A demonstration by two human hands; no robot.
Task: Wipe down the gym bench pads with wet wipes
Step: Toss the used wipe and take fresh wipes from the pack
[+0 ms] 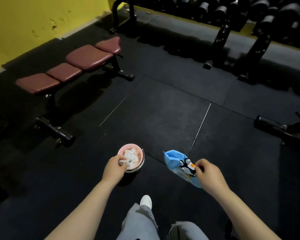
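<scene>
Two gym benches with dark red pads stand end to end along the yellow wall at the left, the nearer bench (48,80) and the farther bench (93,55). My left hand (115,166) grips the rim of a small pink bin (137,151) holding crumpled white wipes (131,155), and a white wipe is pinched under my thumb. My right hand (207,174) holds a blue wet-wipe pack (182,166) with a penguin print, pinching its top. Both hands hang above the black floor, well short of the benches.
A dumbbell rack (232,19) on black legs spans the back right. Part of another bench frame (280,129) juts in at the right edge. Black rubber floor mats (163,110) lie between me and the benches. My legs and a white shoe (145,201) show at the bottom.
</scene>
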